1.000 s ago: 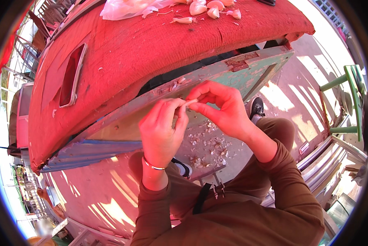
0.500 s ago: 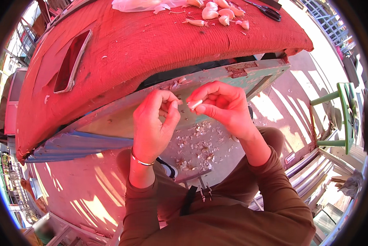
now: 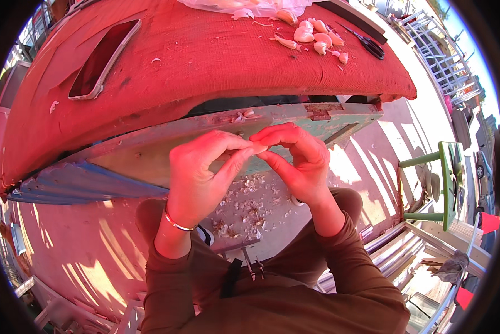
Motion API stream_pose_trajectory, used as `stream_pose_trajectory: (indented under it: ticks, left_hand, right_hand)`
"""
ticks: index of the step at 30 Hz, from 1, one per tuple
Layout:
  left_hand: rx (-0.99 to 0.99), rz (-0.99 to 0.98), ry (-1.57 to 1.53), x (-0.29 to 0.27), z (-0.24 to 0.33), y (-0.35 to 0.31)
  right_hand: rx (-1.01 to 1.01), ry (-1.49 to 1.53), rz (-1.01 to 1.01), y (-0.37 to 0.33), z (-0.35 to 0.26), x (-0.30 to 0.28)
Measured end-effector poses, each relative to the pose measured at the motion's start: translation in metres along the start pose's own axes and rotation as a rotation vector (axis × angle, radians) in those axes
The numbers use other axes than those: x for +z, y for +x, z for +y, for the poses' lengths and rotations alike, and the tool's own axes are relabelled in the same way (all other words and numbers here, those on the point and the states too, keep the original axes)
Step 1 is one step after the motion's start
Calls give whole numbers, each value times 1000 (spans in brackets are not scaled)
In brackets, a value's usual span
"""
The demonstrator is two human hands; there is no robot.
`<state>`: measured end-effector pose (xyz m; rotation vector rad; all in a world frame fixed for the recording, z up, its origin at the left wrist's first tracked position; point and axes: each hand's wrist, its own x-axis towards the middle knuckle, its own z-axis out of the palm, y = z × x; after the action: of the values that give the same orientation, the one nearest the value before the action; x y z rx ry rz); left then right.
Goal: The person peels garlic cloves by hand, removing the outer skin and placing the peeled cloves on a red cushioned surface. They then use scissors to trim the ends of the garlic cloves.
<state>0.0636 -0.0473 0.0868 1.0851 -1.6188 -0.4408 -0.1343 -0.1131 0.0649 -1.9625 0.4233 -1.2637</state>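
Observation:
My left hand [image 3: 200,167] and my right hand [image 3: 301,161] meet fingertip to fingertip in front of the table edge. Thumb and forefinger of each are pinched together on a small garlic clove [image 3: 258,148], mostly covered by the fingers. Beyond my hands, on the red cloth-covered tabletop [image 3: 205,61], lies a small heap of garlic cloves [image 3: 320,47]. A pale translucent plastic bag [image 3: 250,6] lies just behind them. Dry garlic skins [image 3: 253,209] are scattered on the floor between my knees.
Dark-handled scissors [image 3: 372,47] lie right of the cloves. A phone [image 3: 104,60] rests at the table's left. Below the cloth runs a worn wooden panel [image 3: 150,150]. A green stool or chair [image 3: 449,178] lies tipped at the right, near stacked pale boards [image 3: 389,250].
My left fingers have come over to the right hand and now pinch at the clove, which showed white in the right fingers before. The view has shifted slightly.

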Motion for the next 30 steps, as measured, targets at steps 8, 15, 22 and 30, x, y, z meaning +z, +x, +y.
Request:
stream_pose_trajectory:
  ticks: [8, 15, 22, 30]
  left_hand:
    - [-2, 112, -25, 2, -2, 2]
    - [-41, 93, -153, 4, -1, 3]
    - [38, 138, -77, 5, -7, 2]
    - [158, 171, 192, 11, -6, -2]
  right_hand:
    - [362, 525, 131, 1, -2, 6]
    - [405, 580, 91, -1, 11, 8]
    - [398, 668, 125, 1, 8, 11]
    - [240, 323, 175, -4, 3, 21]
